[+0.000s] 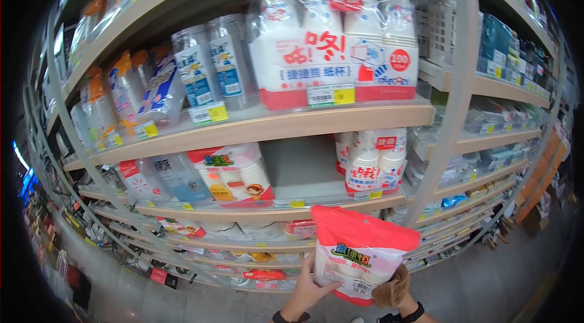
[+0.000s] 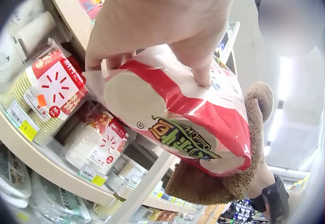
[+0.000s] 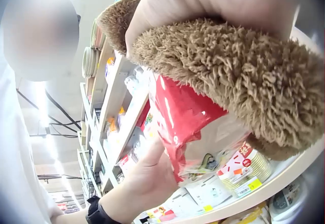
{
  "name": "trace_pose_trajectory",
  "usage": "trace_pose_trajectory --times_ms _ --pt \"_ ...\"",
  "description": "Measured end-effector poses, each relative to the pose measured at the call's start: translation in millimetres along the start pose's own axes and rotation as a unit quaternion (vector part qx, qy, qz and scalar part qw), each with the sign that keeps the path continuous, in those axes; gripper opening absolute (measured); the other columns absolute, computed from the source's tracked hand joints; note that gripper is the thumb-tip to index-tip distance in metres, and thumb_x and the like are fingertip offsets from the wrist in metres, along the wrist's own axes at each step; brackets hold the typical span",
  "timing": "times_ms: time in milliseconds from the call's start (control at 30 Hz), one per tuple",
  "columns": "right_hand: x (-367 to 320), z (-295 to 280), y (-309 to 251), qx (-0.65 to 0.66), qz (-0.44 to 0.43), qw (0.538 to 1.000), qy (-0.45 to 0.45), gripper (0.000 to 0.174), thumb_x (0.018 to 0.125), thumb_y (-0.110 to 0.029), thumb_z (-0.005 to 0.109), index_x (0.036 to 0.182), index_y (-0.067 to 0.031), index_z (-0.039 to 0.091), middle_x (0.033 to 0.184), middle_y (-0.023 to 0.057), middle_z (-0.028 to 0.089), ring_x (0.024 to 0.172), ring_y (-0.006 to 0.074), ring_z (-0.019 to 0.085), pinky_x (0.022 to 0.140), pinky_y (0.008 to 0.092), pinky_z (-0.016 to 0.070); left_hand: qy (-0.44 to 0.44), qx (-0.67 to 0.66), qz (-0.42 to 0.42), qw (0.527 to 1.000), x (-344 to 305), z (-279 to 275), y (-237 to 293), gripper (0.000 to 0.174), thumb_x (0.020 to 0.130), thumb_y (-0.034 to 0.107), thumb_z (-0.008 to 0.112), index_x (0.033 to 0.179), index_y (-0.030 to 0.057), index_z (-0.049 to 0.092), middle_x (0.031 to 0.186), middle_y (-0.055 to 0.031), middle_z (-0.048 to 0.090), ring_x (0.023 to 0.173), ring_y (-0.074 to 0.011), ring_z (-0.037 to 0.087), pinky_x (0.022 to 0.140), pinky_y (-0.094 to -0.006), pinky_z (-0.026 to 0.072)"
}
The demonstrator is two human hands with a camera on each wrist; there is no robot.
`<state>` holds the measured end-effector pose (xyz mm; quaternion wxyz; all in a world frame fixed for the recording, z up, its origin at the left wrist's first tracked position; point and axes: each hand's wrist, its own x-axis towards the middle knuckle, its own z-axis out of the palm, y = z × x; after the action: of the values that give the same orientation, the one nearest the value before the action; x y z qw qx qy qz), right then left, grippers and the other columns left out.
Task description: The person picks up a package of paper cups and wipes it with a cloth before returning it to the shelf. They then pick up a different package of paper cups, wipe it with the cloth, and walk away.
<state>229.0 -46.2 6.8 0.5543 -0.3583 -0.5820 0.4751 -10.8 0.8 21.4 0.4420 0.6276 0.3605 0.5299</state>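
A red and white plastic pack of paper cups (image 1: 359, 253) is held up in front of the shelves, tilted. The left hand (image 1: 308, 286) grips its left side, thumb across the front. On the lower right side, the right hand (image 1: 398, 292) holds the pack through a fuzzy brown cloth (image 1: 389, 289). In the left wrist view the left hand (image 2: 162, 25) has its fingers round the pack (image 2: 203, 107), with the brown cloth (image 2: 203, 186) at the far side. The right wrist view shows the cloth (image 3: 228, 76) covering much of the right hand (image 3: 213, 3).
A shelf (image 1: 267, 131) bears a large 100-cup pack (image 1: 334, 49) and clear cup sleeves. Below it, a gap (image 1: 301, 171) lies between a red and white cup pack (image 1: 234, 174) and stacked cups (image 1: 374, 162). A metal post (image 1: 453, 92) stands at the right.
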Motion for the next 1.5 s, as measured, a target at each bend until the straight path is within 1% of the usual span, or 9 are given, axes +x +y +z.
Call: trace_pose_trajectory --times_ms 400,533,567,800,933,1133,1233,1333,1500 --pt "-30 63 19 0.042 -0.1 0.992 -0.063 0.067 0.071 -0.032 0.076 0.125 -0.0027 0.047 0.118 0.0163 0.056 0.11 0.0298 0.053 0.094 0.0419 0.0425 0.102 0.342 0.056 0.932 -45 -8 -6 0.066 0.072 0.023 0.079 0.127 0.0073 0.047 0.131 -0.021 0.04 0.123 -0.0361 0.04 0.102 -0.0431 0.0336" --pt "9 104 -21 0.048 -0.147 0.987 -0.044 0.067 0.069 -0.034 0.077 0.122 -0.0018 0.051 0.114 0.0181 0.058 0.108 0.0335 0.054 0.093 0.0437 0.0429 0.182 0.167 0.079 0.966 -59 11 -1 0.069 0.064 0.019 0.076 0.126 0.0065 0.048 0.119 -0.0131 0.056 0.11 -0.025 0.055 0.089 -0.0373 0.0453" --pt "13 108 -28 0.048 -0.158 0.986 -0.036 0.067 0.068 -0.034 0.077 0.121 -0.0015 0.052 0.113 0.0185 0.059 0.108 0.0345 0.054 0.093 0.0441 0.043 0.08 0.143 0.018 0.986 -69 3 -8 0.087 0.068 0.02 0.073 0.14 0.0056 0.026 0.139 -0.0122 0.036 0.128 -0.0288 0.036 0.101 -0.0396 0.0342" --pt "4 90 -45 -0.193 -0.284 0.936 -0.082 0.078 0.07 -0.055 0.068 0.121 0.0023 0.054 0.117 0.0199 0.059 0.111 0.036 0.054 0.095 0.0442 0.0416 0.019 0.105 0.003 0.994 -76 -13 -10 0.084 0.069 0.02 0.074 0.138 0.0051 0.029 0.137 -0.0126 0.037 0.127 -0.0281 0.037 0.101 -0.0395 0.0345" --pt "0 83 -56 -0.11 -0.14 0.977 -0.115 0.076 0.074 -0.053 0.067 0.12 0.0049 0.053 0.118 0.0183 0.058 0.112 0.034 0.054 0.096 0.0445 0.041 -0.031 0.071 -0.001 0.997 -70 -13 -12 0.082 0.069 0.02 0.074 0.137 0.0047 0.03 0.137 -0.0129 0.038 0.126 -0.0276 0.038 0.101 -0.0393 0.0347" --pt "-40 -3 82 0.328 0.152 0.932 0.009 0.063 0.09 -0.044 0.052 0.135 -0.005 0.032 0.133 0.0094 0.043 0.117 0.0212 0.046 0.101 0.0365 0.0387 -0.114 0.017 -0.002 0.993 -55 -7 -16 0.079 0.07 0.02 0.075 0.135 0.0041 0.033 0.135 -0.0133 0.04 0.125 -0.0269 0.039 0.101 -0.0392 0.0349" --pt "-40 16 27 0.18 -0.054 0.956 0.226 0.061 0.095 -0.051 0.035 0.136 -0.0067 0.032 0.135 0.0079 0.041 0.122 0.022 0.043 0.102 0.0387 0.0368 -0.152 -0.005 0.0 0.988 -45 -5 -15 0.078 0.071 0.02 0.075 0.134 0.0038 0.034 0.134 -0.0135 0.04 0.125 -0.0266 0.04 0.101 -0.0391 0.0351" --pt "-33 -15 8 0.177 -0.011 0.909 0.376 0.056 0.097 -0.047 0.033 0.137 -0.0089 0.029 0.135 0.0063 0.041 0.124 0.0238 0.041 0.103 0.0398 0.0353 -0.186 -0.025 -0.001 0.982 -35 -3 -14 0.076 0.071 0.02 0.076 0.133 0.0036 0.035 0.134 -0.0137 0.041 0.124 -0.0262 0.04 0.101 -0.039 0.0352" --pt "-39 -44 18 0.024 -0.024 0.945 0.324 0.052 0.098 -0.038 0.038 0.139 -0.0093 0.023 0.137 0.0088 0.037 0.124 0.0221 0.04 0.103 0.0382 0.0346 -0.238 -0.056 -0.01 0.97 -23 4 -14 0.074 0.072 0.02 0.076 0.132 0.0031 0.037 0.133 -0.014 0.042 0.123 -0.0256 0.041 0.101 -0.0389 0.0354"
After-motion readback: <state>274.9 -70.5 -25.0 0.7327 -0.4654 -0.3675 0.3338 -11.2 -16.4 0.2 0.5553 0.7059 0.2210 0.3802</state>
